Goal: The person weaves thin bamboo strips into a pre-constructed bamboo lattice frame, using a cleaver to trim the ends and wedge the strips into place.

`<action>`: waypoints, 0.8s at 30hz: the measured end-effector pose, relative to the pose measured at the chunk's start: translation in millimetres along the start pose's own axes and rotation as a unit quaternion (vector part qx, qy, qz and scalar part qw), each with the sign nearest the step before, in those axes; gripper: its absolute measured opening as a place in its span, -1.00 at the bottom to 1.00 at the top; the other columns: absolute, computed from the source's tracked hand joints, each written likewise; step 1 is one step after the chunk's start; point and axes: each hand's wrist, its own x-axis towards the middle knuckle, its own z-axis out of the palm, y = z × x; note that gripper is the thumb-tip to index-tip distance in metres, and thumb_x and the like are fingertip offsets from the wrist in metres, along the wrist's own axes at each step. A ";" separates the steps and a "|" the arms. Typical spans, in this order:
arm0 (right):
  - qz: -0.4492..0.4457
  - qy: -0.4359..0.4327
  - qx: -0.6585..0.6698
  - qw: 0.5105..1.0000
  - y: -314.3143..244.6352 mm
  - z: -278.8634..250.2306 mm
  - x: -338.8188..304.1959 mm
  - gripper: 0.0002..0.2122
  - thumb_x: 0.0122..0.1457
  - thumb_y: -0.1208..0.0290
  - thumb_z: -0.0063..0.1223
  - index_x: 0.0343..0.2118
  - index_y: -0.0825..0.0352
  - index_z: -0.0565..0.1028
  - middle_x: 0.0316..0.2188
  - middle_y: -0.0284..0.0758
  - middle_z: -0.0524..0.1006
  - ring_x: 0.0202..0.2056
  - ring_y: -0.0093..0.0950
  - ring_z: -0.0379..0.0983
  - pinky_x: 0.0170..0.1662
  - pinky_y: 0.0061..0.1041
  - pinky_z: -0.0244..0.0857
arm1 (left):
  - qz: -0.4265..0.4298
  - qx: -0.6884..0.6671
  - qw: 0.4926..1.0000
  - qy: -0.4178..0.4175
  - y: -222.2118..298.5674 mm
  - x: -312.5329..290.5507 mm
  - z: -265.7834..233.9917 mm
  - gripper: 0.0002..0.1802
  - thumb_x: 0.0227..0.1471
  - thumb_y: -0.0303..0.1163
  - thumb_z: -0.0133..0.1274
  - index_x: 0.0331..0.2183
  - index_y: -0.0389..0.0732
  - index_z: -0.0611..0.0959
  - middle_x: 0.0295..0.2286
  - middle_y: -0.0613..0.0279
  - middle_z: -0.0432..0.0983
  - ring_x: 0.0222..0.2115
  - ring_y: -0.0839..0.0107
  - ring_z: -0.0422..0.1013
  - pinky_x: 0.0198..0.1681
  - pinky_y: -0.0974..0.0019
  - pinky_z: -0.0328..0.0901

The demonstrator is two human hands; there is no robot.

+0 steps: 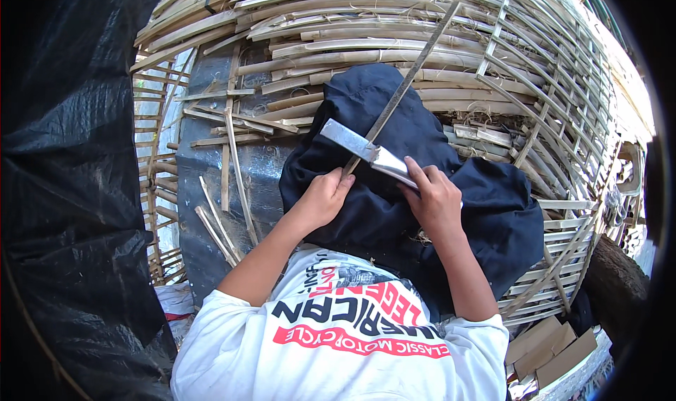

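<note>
My left hand (pixel 327 198) is closed around the near end of a long, narrow bamboo strip (pixel 412 73). The strip slants away from me to the upper right, across the dark cloth (pixel 366 95) over my lap. In my right hand (pixel 434 195) is a broad silver blade with a metallic-looking handle (pixel 394 164), gripped by the fingers. Its flat, blunt-ended blade (pixel 347 138) crosses the strip just beyond my left hand. Whether its edge cuts into the strip cannot be made out.
Many split bamboo strips (pixel 331 45) lie stacked ahead. Loose pieces (pixel 236 154) rest on a dark sheet at left. A bamboo lattice (pixel 574 102) curves along the right. Black plastic sheeting (pixel 70 190) hangs far left. Cardboard (pixel 553 352) and a log (pixel 614 278) are at lower right.
</note>
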 end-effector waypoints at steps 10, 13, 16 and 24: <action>-0.025 0.047 -0.027 0.998 30.4 4.6 6.3 -0.50 -0.12 0.36 0.33 -0.01 0.14 0.51 -0.47 -0.37 0.48 -0.46 -0.40 0.44 -0.41 -0.39 0.32 | 0.008 -0.015 1.000 -0.024 -3.2 5.8 -5.4 -0.62 0.29 -0.23 -0.14 -0.40 -0.39 0.45 -0.66 0.06 0.26 -0.60 0.46 0.15 -0.49 0.25 0.17; -0.009 0.051 -0.002 0.999 19.6 3.7 8.2 -0.49 -0.14 0.37 0.33 -0.01 0.13 0.51 -0.46 -0.37 0.48 -0.45 -0.40 0.45 -0.42 -0.40 0.30 | 0.002 -0.032 0.999 -0.028 -6.3 5.3 0.1 -0.61 0.29 -0.21 -0.14 -0.41 -0.37 0.44 -0.66 0.11 0.25 -0.58 0.51 0.14 -0.49 0.27 0.16; -0.051 0.037 -0.038 0.997 33.5 1.9 8.1 -0.47 -0.14 0.37 0.33 0.01 0.12 0.51 -0.45 -0.37 0.48 -0.44 -0.41 0.45 -0.40 -0.42 0.31 | -0.004 -0.033 0.998 -0.045 -6.6 7.3 -6.7 -0.61 0.30 -0.21 -0.15 -0.42 -0.37 0.44 -0.67 0.16 0.24 -0.57 0.53 0.13 -0.49 0.28 0.17; -0.032 0.045 -0.020 0.998 45.2 7.3 16.4 -0.45 -0.14 0.36 0.33 0.02 0.14 0.49 -0.44 -0.36 0.48 -0.44 -0.39 0.45 -0.38 -0.39 0.33 | 0.008 -0.030 0.999 -0.045 -11.4 12.4 -4.2 -0.62 0.30 -0.22 -0.15 -0.43 -0.35 0.45 -0.68 0.30 0.24 -0.58 0.57 0.17 -0.51 0.34 0.15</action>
